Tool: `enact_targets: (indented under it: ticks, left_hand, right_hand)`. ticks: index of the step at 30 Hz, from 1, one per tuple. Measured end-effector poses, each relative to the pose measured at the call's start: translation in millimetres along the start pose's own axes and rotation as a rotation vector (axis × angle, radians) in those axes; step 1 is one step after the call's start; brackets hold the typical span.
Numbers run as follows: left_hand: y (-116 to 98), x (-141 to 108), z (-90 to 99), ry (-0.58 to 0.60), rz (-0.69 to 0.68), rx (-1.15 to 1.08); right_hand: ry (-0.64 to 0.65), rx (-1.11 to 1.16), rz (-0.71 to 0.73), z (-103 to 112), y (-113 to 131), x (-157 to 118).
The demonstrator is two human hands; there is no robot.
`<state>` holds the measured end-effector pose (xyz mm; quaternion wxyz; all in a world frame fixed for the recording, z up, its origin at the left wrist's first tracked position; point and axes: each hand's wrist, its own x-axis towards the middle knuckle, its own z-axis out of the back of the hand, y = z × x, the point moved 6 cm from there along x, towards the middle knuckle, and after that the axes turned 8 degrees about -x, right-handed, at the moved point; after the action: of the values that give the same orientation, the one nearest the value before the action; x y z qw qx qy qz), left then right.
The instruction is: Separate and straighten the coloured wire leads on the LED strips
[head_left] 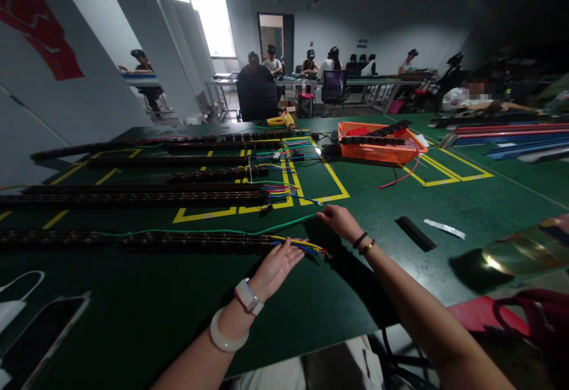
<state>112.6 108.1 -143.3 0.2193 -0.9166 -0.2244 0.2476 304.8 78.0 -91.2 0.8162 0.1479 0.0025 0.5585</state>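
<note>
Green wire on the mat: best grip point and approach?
Grip the green wire at its free end by the right hand, coming from the right. That end lies loose on the table; leftward it runs along the black cable chain, likely harder to pinch.

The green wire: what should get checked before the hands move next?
1. Right hand has the green wire: ok, fingertips at its end.
2. Left hand steadies the cable chain: ok, it rests at the chain's end.
3. Colored wires free of the chain: ok, they stick out past the left fingers.
4. Green wire free of tangles: cannot tell, it runs far along the dark chain.
5. Table around the right hand bare: ok.
</note>
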Motion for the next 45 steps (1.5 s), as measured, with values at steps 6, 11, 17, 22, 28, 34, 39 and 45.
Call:
enact_targets:
  ticks: [6, 11, 17, 22, 28, 34, 39, 45]
  left_hand:
    - [-0.7, -1.3, -1.1, -0.026, 0.014, 0.007]
    - [-1.5, -2.6, -2.2, -0.027, 0.023, 0.013]
    - [-1.3, -1.6, -1.6, -0.031, 0.034, 0.007]
    - [-0.5, 0.7, -0.5, -0.016, 0.029, -0.001]
    - [-0.2, 0.2, -2.3, 0.001, 0.038, 0.018]
    - [-1.3, -0.6, -2.1, -0.026, 0.023, 0.02]
    - [-1.3, -1.0, -4.2, 0.006, 0.03, 0.032]
    - [0.2, 2.0, 0.5, 0.016, 0.022, 0.042]
  right_hand:
    - [0.002, -0.158, 0.012, -24.7, 2.0, 24.9]
    - [0.002, -0.241, 0.031, -29.8, 3.2, 23.3]
    - [0.005, -0.291, 0.009, -15.5, -0.6, 3.1]
    - [0.208, 0.009, 0.106, -6.7, 12.0, -35.8]
    - [0.29, 0.029, 0.198, -5.2, 27.6, -76.2]
    - [0.204, 0.046, 0.17, 6.0, 20.6, -68.8]
    - [0.137, -0.069, 0.15, -2.3, 12.5, -44.7]
    - [0.18, -0.301, 0.16, -24.3, 11.1, -23.1]
